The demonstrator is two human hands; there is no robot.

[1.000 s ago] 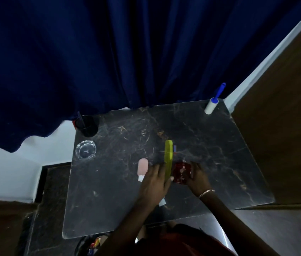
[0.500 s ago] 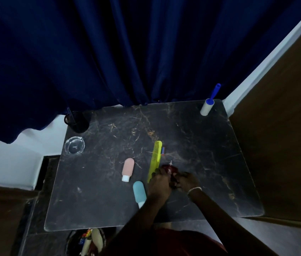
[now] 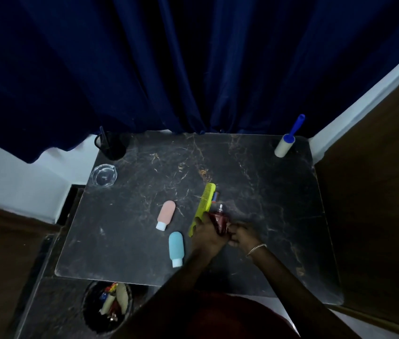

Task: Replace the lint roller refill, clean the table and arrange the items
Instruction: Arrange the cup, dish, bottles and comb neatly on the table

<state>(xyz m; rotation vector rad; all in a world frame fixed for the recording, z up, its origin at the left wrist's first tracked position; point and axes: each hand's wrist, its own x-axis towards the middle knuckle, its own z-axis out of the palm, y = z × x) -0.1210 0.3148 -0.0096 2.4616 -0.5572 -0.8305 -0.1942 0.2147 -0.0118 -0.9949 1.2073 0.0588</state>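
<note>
Lint roller: upright, far right corner of table, well apart from my hands. Left hand and right hand: fingers closed around red bottle, mid-table. Green comb just beside left hand; pink tube, blue tube lie left.

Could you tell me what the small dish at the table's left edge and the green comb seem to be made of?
The dish looks like clear glass: see-through, thick rim, bright glints. The comb looks like moulded plastic, matte yellow-green, one uniform colour with fine even teeth. The dim light leaves both uncertain.
</note>
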